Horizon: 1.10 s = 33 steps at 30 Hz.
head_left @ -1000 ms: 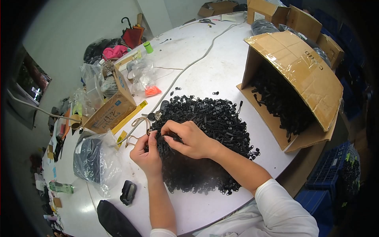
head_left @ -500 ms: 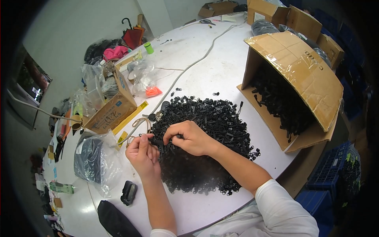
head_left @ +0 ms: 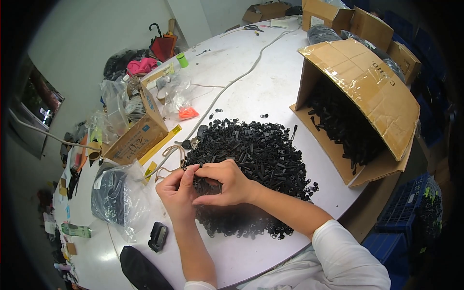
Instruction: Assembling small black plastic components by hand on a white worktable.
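A heap of small black zipper pulls point(head_left: 270, 159) is spread on the white table, right in front of me. Over the heap's near left side, my left hand point(head_left: 178, 198) pinches thumb against fingers, and a bit of a black zipper pull pokes out at the tips. My right hand point(head_left: 231, 182) comes in from the right with bent fingers, its fingertips meeting those of the left. What the right fingers grip is hidden behind them. A few loose pulls point(head_left: 264, 116) lie beyond the heap.
A cardboard box point(head_left: 367, 96) on its side at the right holds more black pieces. To the left stand a smaller carton point(head_left: 137, 140) and a plastic-wrapped dark bundle point(head_left: 110, 193). A grey cable point(head_left: 237, 79) crosses the table. Nearer lie a black case point(head_left: 158, 236) and a black pouch point(head_left: 140, 268).
My right hand has dropped slightly and turned, its thumb now stretched below the fingers. Its fingertips have closed in on my left hand, which has shifted a little.
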{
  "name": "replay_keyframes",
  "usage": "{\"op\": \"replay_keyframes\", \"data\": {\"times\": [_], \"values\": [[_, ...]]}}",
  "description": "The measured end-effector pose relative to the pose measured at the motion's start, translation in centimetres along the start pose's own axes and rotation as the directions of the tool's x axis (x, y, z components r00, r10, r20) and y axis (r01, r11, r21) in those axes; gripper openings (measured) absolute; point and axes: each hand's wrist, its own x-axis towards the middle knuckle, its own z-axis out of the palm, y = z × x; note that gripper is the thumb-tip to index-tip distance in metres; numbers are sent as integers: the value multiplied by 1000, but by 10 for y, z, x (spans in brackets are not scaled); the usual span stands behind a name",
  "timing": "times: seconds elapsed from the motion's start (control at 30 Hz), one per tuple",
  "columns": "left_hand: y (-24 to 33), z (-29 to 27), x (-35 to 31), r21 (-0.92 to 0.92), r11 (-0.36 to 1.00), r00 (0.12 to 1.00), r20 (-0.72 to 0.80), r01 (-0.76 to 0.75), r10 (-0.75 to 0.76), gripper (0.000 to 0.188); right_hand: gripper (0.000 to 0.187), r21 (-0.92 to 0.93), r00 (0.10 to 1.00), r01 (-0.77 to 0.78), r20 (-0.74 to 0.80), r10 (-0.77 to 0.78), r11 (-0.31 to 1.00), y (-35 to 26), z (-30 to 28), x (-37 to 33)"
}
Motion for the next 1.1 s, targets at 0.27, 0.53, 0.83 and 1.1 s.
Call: {"op": "replay_keyframes", "data": {"times": [0.27,0.53,0.83,1.1], "values": [[0,-5,1,21,1000,999,49,1,-2,15,20,-60,976,92,-194,-102,994,-1,4,0],[-11,-12,8,304,940,987,97,-155,131,16,15,-272,987,-88,108,121,958,-9,-11,7],[-4,-14,8,485,764,904,255,-426,343,20,11,-343,997,-35,-74,10,939,-21,-4,8],[-1,-19,7,568,686,888,353,-455,296,25,10,-383,999,-26,-31,15,923,-20,-8,6]]}}
